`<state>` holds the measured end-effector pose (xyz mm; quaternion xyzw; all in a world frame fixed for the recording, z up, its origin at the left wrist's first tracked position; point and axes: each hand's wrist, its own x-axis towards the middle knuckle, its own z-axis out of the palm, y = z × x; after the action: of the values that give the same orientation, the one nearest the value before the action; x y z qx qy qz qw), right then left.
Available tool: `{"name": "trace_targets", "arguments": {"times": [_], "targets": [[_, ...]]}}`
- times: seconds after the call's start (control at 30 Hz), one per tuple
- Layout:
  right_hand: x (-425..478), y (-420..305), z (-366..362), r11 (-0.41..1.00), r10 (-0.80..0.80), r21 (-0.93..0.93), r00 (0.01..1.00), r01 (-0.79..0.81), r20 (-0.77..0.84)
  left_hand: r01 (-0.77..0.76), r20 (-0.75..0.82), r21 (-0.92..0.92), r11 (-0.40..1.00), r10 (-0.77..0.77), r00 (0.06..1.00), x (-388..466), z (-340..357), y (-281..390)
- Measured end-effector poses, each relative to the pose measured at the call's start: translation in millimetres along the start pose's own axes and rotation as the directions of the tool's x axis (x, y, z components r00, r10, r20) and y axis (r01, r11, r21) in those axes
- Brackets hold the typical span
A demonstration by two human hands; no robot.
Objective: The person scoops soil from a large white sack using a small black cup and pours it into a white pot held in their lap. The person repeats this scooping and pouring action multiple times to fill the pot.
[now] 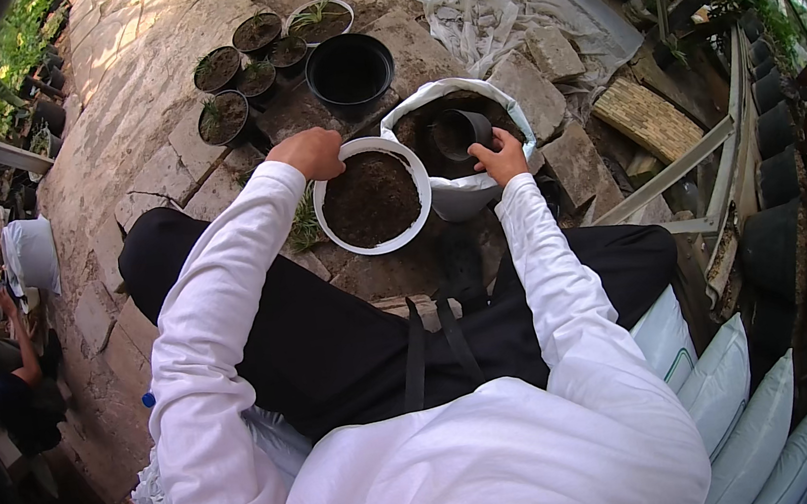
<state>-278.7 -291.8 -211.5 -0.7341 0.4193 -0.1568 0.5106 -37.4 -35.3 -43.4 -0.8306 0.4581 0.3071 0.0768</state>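
My left hand (309, 156) grips the upper left rim of a round white plastic pot (426, 208) that holds dark soil (371, 203). In my right hand (501, 157) is a small black plastic pot (476, 124), pinched at its rim. The small pot lies tilted inside an open white sack (455, 85) of dark soil, its mouth facing left. Soil shows around and inside the small pot. Grassy leaves (304, 222) stick out at the left side of the white pot, partly hidden by my sleeve.
A large black pot (349, 70) stands beyond the sack, beside several small black pots (223, 118) with seedlings and a white-rimmed pot (320, 20). Plastic sheeting (486, 0) and loose stone slabs (553, 52) lie behind. Filled sacks (740, 407) sit at right; another person (16, 390) is at left.
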Motion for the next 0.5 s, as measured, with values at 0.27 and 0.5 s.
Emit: {"name": "trace_targets", "arguments": {"times": [0.27,0.5], "targets": [[-52.3,-99.0,1.5,0.868,-0.379,0.391,0.917,0.307,0.122,0.023,0.043,-0.006,1.000,-0.022,0.999,1.7,-4.6,5.6],[-107.1,-134.0,8.6,0.824,-0.546,0.104,0.731,0.558,0.409,0.014,0.045,0.003,1.000,-0.015,0.999,1.8,-4.2,4.8]]}}
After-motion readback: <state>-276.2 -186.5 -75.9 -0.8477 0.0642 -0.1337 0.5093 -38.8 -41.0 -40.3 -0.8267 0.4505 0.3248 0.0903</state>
